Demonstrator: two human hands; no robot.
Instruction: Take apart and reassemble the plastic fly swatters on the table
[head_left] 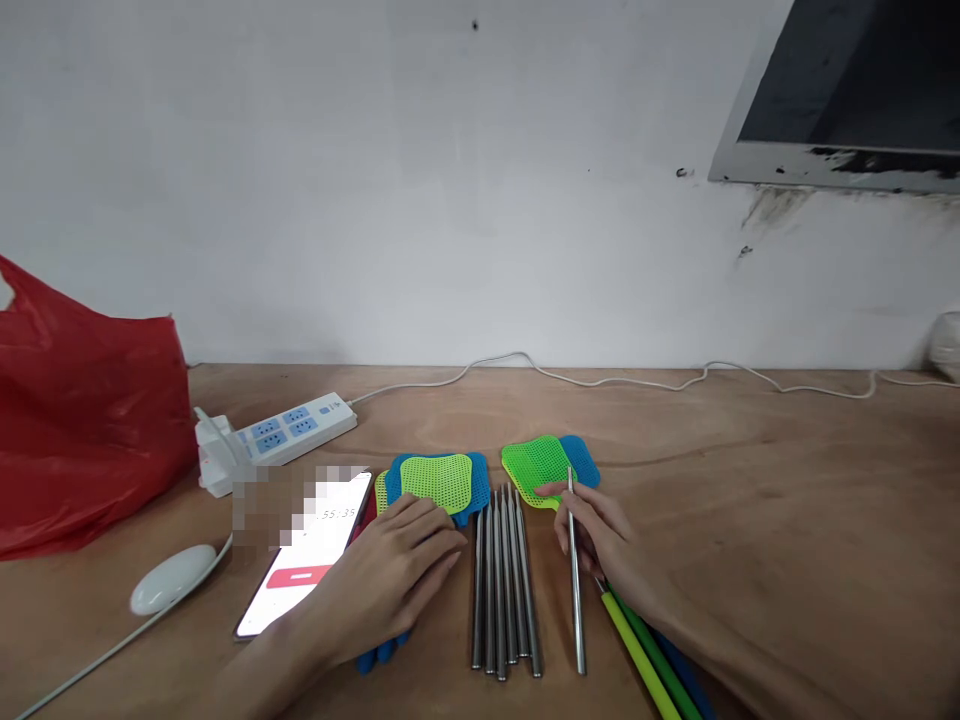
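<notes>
My right hand (596,530) grips a slim metal rod (577,620) between thumb and fingers, its lower end pointing toward me. Beyond that hand lie a green fly swatter head (536,465) and a blue one (581,460). Yellow-green (637,650), green and blue handles run out from under the right wrist. Several metal rods (502,590) lie side by side between my hands. My left hand (409,565) rests with fingers extended over a stack of fly swatters, topped by a yellow-green head (435,482) on a blue one (480,490). Blue handle ends (384,655) show below it.
A phone (300,580) with a lit screen lies left of my left hand, near a white mouse-shaped object (172,580). Behind are a white power strip (300,430) and a red plastic bag (90,420). A white cable (600,382) runs along the wall.
</notes>
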